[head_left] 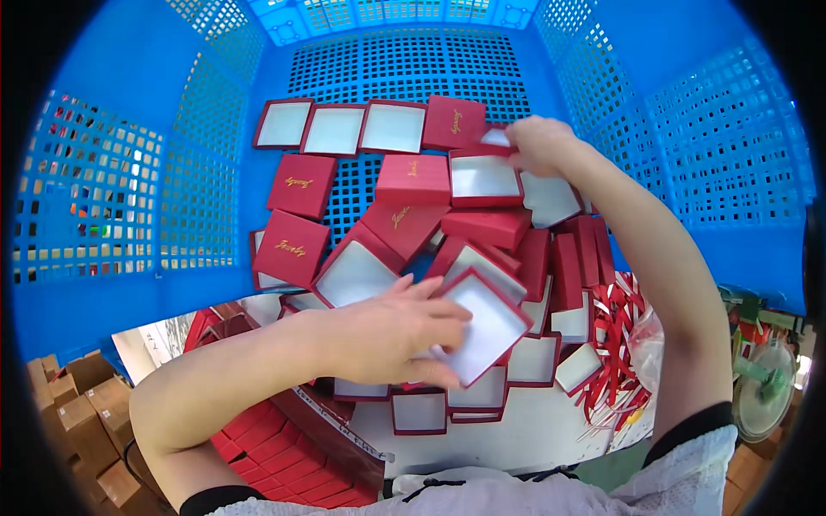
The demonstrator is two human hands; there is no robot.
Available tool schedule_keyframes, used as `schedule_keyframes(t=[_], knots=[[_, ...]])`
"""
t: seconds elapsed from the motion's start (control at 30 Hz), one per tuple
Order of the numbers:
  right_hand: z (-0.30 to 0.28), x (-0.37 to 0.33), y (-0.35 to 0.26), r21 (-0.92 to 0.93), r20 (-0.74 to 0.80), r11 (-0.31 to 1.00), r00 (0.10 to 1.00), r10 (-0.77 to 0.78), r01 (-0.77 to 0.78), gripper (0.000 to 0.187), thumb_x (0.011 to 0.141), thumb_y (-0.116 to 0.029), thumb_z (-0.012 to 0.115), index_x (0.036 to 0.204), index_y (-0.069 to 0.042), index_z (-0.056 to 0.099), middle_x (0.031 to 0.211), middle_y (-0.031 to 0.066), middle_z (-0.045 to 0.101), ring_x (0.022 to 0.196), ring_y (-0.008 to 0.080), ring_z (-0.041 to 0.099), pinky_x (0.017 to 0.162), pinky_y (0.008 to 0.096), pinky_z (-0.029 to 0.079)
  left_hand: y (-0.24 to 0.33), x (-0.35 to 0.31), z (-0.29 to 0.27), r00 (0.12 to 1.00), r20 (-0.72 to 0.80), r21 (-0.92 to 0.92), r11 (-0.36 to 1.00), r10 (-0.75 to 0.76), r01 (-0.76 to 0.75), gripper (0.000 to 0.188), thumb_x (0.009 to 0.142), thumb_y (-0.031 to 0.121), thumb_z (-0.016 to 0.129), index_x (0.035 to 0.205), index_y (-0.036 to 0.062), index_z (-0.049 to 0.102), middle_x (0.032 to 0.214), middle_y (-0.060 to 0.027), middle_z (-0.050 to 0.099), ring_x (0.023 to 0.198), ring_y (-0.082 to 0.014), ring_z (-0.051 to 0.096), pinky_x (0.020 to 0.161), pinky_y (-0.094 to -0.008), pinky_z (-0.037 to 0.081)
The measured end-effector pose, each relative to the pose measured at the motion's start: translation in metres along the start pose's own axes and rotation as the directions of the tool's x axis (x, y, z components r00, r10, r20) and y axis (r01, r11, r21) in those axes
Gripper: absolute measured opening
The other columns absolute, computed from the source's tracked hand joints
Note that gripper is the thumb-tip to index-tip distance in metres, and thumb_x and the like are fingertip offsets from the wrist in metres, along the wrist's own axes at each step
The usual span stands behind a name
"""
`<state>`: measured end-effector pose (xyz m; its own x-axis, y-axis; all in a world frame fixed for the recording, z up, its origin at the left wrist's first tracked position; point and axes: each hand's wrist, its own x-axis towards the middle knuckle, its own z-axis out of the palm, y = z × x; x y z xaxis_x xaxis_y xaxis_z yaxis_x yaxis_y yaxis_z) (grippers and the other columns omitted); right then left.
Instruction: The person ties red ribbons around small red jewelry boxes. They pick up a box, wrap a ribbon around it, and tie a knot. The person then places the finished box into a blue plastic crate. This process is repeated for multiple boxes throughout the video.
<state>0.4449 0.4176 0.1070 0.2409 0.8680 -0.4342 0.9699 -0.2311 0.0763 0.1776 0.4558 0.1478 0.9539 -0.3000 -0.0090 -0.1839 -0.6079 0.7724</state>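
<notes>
A blue perforated plastic crate (637,64) surrounds the far boxes, its walls presumably keeping them from sliding off; nearer, the heap spills onto the white worktop (370,430). In the crate, a row of open red box halves (334,131) lies white-side up beside a closed-face red jewelry box lid (454,122), perhaps laid edge to edge so each stays easy to reach. Red ribbons (607,344) lie right of the heap. The left hand (413,331) grips a tilted white-lined box half (490,331) by its left side, which lies just right of the palm, above the pile. The blurred right hand (542,142) reaches over a small pale-lined piece (496,138) just left of its fingertips; whether it grips that I cannot tell.
</notes>
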Motion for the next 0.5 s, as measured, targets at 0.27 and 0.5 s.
schedule_keyframes(t=[0.27,0.5], knots=[[-0.07,-0.02,-0.021,0.614,0.517,0.787,0.782,-0.349,-0.054,0.03,0.072,-0.028,0.061,0.086,-0.002,0.06,0.077,0.0113,0.062,0.068,0.0188,0.062,0.057,0.0304,0.048,-0.15,-0.013,-0.079,0.554,-0.583,0.02,0.671,-0.594,0.741,0.042,0.078,0.036,0.053,0.102,0.0007,0.052,0.102,-0.0184,0.053,0.094,-0.0273,0.052,0.079,-0.0334,0.041],[0.038,0.072,-0.035,-0.042,-0.33,0.997,0.943,0.05,-0.068,0.082,0.061,-0.027,0.069,0.128,-0.011,0.024,0.128,0.0217,0.03,0.116,0.0318,0.033,0.09,0.045,0.032,-0.22,-0.025,-0.062,0.323,-0.614,0.166,0.282,-0.72,0.945,0.041,0.073,0.027,0.055,0.103,-0.0015,0.049,0.105,-0.0252,0.049,0.1,-0.0344,0.047,0.085,-0.0373,0.038]])
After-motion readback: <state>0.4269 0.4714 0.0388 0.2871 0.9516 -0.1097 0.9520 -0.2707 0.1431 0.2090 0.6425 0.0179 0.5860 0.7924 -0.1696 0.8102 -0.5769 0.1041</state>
